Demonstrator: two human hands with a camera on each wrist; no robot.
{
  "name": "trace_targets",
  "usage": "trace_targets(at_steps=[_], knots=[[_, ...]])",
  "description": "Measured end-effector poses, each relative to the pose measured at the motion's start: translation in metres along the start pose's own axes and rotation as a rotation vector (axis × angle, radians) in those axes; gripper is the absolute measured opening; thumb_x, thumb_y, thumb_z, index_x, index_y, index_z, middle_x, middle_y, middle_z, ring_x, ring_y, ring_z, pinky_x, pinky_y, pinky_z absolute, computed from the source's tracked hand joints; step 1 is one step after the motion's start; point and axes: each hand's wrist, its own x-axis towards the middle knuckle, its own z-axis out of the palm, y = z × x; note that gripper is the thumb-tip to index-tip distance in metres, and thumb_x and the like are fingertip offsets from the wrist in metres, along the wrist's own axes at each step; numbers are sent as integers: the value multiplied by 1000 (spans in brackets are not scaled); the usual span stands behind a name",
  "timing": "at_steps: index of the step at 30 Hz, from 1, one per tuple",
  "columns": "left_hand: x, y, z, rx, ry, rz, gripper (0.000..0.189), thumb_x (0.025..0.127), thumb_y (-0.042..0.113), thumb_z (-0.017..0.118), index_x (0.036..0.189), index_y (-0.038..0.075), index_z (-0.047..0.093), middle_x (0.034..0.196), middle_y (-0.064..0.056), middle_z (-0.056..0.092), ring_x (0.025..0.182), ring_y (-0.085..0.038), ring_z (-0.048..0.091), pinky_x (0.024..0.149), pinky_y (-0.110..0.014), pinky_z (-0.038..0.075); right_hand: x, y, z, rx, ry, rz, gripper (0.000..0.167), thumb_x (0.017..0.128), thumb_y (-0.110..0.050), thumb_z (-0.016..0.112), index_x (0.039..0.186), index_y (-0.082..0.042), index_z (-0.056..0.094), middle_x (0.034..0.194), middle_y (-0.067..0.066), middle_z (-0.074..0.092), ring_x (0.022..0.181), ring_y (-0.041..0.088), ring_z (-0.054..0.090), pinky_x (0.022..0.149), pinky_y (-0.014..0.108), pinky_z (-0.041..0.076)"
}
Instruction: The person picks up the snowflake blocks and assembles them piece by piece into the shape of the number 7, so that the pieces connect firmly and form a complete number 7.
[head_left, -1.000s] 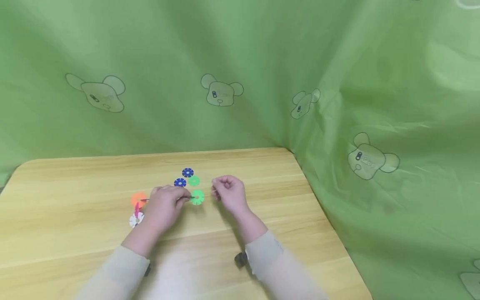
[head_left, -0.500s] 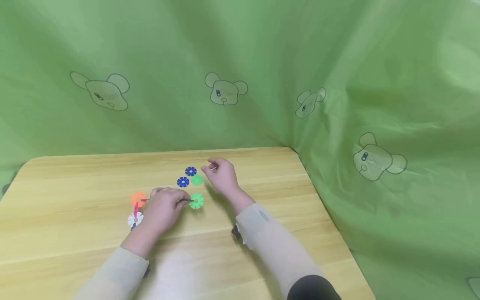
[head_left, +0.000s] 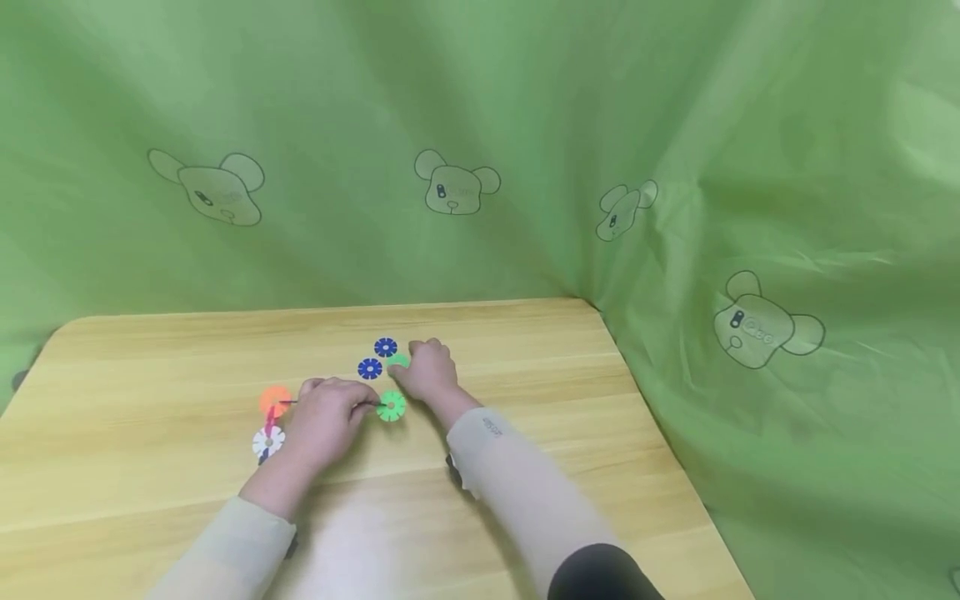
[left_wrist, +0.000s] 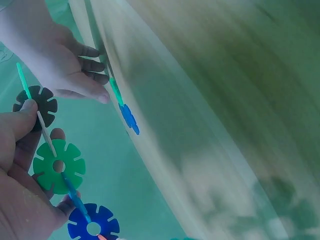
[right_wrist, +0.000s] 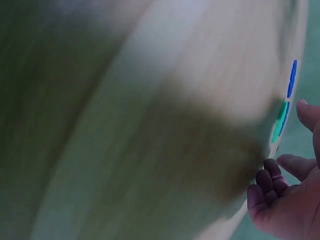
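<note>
In the head view my left hand holds a chain of slotted plastic discs. Its thumb and fingers pinch a dark disc, plain in the left wrist view. A bright green disc sticks out at the chain's right end. An orange disc, a pink one seen edge-on and a white disc hang at its left. My right hand reaches over a loose green disc, partly covering it. Thumb and forefinger are spread apart in the right wrist view, the other fingers loosely bent.
Two loose blue discs, one nearer and one farther back, lie left of the loose green disc. The wooden table ends at a green curtain behind and on the right.
My right hand has gone left and away from me, then down to the loose green disc. The left hand keeps its hold on the chain, nearly still.
</note>
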Motion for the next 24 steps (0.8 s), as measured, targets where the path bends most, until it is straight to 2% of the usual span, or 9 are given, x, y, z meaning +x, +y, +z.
trace_targets(at_steps=[4,9,18,24], knots=[[0,1,0,-4,1,2,11,94,12,80,103,18,80,109,0,80,107,-29,72,110,-64,39,-1,-4,5,-100,15,-2,65,97,-52,73,147,-10,62,130,13,60,115,29,57,98,44,55],[-1,1,2,-12,9,9,10,94,12,80,103,17,80,108,0,80,107,-28,73,110,-65,38,0,-6,7,-108,28,9,54,97,-43,76,142,-13,67,125,11,60,115,27,55,99,42,52],[-3,1,5,-16,11,1,10,94,13,80,103,17,80,108,0,80,107,-27,72,110,-63,39,0,7,10,130,59,63,48,91,-31,84,132,-9,71,125,11,62,113,29,56,101,45,53],[-3,3,3,-13,20,-2,10,93,13,80,102,17,79,107,0,79,106,-27,72,110,-63,39,-3,17,7,256,54,16,41,91,-14,82,130,-8,68,125,10,70,112,29,66,103,46,55]])
